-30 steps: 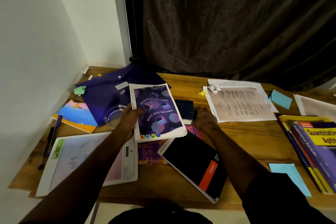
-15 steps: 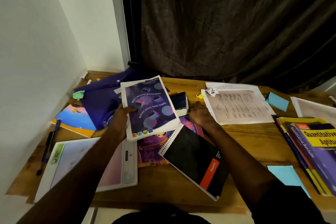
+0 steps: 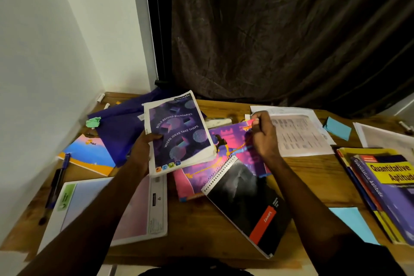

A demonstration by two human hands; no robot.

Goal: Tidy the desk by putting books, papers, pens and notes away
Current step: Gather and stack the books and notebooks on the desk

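Note:
My left hand grips the left edge of a purple notebook printed "Build beyond boundaries" and holds it tilted above the desk. My right hand pinches the far right corner of a pink and purple book, which lies partly under the notebook. A black spiral notebook with a red band rests on that book's near edge. A printed sheet lies just right of my right hand.
At the left are a purple folder, a green paper ball, an orange and blue book, pens and a white pad. Right side: blue sticky notes, a book stack, loose papers. A wall bounds the left.
My left hand has raised the purple notebook up and away from me. My right hand left the small dark pad and took the pink book's far corner; the pad is out of sight.

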